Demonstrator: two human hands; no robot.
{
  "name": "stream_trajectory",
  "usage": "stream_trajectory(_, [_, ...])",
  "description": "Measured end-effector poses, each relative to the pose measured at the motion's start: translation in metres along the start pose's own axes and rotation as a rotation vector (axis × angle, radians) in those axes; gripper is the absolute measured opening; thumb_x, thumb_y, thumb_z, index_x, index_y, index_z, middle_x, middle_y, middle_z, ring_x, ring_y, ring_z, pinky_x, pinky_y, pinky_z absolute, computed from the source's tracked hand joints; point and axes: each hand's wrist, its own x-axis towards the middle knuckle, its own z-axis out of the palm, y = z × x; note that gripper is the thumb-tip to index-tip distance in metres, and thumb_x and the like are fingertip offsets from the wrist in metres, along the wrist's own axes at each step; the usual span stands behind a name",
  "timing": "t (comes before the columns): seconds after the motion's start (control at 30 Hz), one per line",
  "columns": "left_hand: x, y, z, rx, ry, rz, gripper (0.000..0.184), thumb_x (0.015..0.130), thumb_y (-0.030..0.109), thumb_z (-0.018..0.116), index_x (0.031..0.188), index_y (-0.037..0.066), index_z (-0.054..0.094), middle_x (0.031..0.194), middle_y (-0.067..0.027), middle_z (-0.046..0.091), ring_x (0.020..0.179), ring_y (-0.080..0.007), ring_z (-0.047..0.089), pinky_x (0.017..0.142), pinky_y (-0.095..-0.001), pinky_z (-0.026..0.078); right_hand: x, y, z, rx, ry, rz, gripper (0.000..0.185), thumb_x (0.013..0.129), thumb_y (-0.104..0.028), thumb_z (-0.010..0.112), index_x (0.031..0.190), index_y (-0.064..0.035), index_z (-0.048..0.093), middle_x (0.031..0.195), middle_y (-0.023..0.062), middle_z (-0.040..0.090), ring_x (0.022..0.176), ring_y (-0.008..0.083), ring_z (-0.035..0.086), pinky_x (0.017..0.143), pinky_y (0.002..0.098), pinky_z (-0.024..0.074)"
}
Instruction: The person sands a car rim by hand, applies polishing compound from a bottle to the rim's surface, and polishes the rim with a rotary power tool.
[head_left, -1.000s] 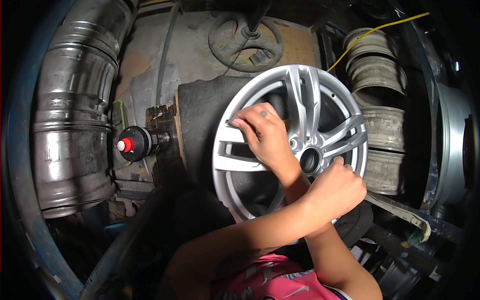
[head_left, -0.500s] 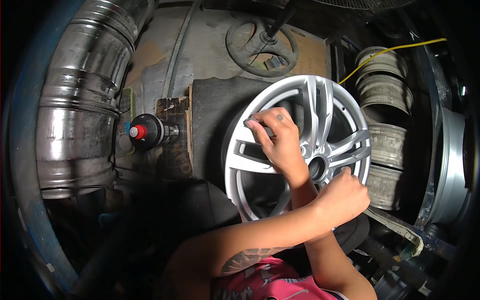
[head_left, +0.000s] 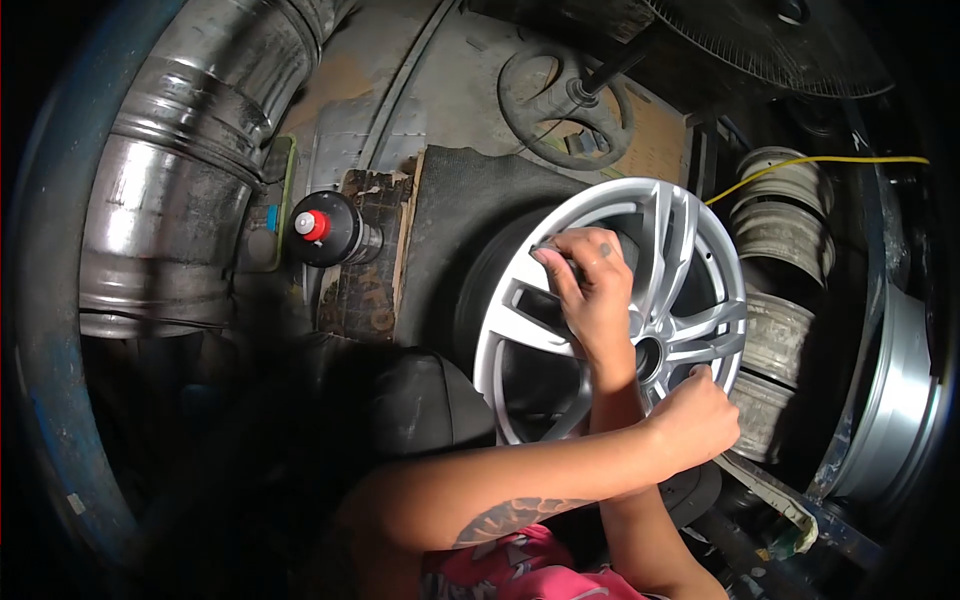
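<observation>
A silver alloy wheel [head_left: 672,235] with paired spokes lies face up before me. My arms cross over it. My right hand [head_left: 597,290] is closed in a pinch over a spoke at the wheel's left side; something small and dark shows at the fingertips, too small to name. My left hand [head_left: 698,425], at the end of the tattooed forearm, is closed at the wheel's lower right edge and appears to grip the rim. Its fingertips are hidden.
A black bottle with a red cap [head_left: 328,228] stands left of the dark mat [head_left: 455,190]. Shiny wheel barrels [head_left: 165,200] line the left; dull rims [head_left: 780,325] stack at right. Beyond are a steering wheel [head_left: 515,115], a fan [head_left: 770,60] and a yellow cable [head_left: 800,161].
The view has shifted, so the wheel and surroundings sit lower and more of the fan shows. Both hands keep nearly the same places on the wheel.
</observation>
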Motion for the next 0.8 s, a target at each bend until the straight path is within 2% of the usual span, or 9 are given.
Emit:
stream_trajectory(0.17, [-0.0010, -0.0012, -0.0044, 0.025, -0.008, 0.007, 0.014, 0.084, 0.022, 0.073, 0.072, 0.017, 0.079, 0.070, -0.0012, 0.074, 0.072, -0.0181, 0.073, 0.075, -0.0374, 0.047, 0.0047, -0.0030, 0.0039, 0.017, 0.006, -0.041, 0.012, 0.086, -0.007, 0.085, 0.095, -0.0041, 0.077, 0.093, 0.0079, 0.071, 0.095, 0.0290, 0.065, 0.085, 0.0397, 0.0534])
stream_trajectory(0.8, [-0.0028, -0.0013, -0.0050, 0.016, -0.065, 0.009, 0.014, 0.085, 0.022, 0.073, 0.073, 0.017, 0.079, 0.070, -0.0002, 0.073, 0.074, -0.0177, 0.073, 0.075, -0.0378, 0.048, -0.0004, 0.0005, 0.0056, 0.006, 0.017, -0.009, 0.014, 0.086, -0.008, 0.086, 0.096, -0.0040, 0.077, 0.093, 0.0096, 0.073, 0.093, 0.0310, 0.067, 0.082, 0.0409, 0.0548])
